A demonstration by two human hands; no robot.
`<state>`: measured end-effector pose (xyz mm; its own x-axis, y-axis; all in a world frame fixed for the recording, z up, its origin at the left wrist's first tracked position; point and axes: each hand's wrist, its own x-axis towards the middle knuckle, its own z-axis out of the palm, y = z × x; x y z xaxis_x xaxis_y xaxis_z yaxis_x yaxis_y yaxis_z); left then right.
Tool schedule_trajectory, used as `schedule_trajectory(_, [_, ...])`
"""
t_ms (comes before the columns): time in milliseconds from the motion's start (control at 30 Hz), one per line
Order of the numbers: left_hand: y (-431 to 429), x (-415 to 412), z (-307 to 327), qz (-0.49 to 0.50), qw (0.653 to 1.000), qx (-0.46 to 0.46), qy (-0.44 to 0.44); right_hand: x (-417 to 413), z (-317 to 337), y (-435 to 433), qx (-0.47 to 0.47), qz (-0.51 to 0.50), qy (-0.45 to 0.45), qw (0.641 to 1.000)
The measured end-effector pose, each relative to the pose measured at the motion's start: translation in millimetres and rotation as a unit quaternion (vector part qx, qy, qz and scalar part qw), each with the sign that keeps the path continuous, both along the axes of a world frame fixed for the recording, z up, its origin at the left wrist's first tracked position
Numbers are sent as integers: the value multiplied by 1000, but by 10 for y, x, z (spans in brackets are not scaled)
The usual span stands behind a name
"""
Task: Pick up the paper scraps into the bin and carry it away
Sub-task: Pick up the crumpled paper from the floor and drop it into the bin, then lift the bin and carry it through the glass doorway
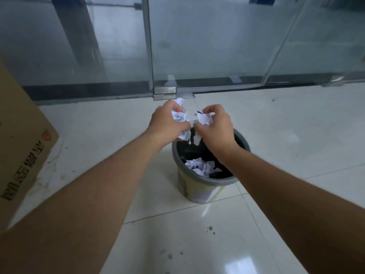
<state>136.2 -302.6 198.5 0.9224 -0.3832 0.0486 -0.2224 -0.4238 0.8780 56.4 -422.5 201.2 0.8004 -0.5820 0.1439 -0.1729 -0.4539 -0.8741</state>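
A small round bin (199, 189) with a grey rim and a yellowish printed wall stands upright on the tiled floor. Crumpled white paper scraps (201, 167) lie inside it on a dark lining. My left hand (167, 123) is closed around a bunch of crumpled white scraps (179, 115), held over the bin's far rim. My right hand (215, 127) grips another bunch of scraps (204, 118) right beside it, thumbs almost touching. Some paper hangs down from both hands toward the bin's opening.
A large cardboard box (21, 139) with printed characters stands at the left. Glass doors (197, 42) with a metal floor hinge (165, 91) close off the far side. Dark spots (210, 229) mark the white glossy floor tiles near me.
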Motion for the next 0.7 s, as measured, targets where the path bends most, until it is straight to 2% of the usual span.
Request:
schedule_trajectory(167, [-350,-89,-129,-36,999,14,13,-109,-163,-313,-33,-34,20,999])
schedule_trajectory(267, [-409,-134,-262,-113,984,84,108,-189,-250,-469,-63,-15,107,992])
schedule_trajectory(367, [-306,-139,-340,-157,974,65,147,-300,-298,-620,-119,-10,182,976])
schedule_trajectory(500, [-138,-11,-397,-72,994,33,76,-397,-359,-901,-133,-72,186,971])
schedule_trajectory(600, [7,64,-526,-1,995,92,42,-468,-489,-1095,-130,-116,202,964])
schedule_trajectory(633, [57,73,-589,10,992,116,50,-496,-552,-1144,-116,-118,212,963])
schedule_trajectory(700, [127,66,-718,15,985,119,120,-548,-692,-1198,-79,-103,246,961])
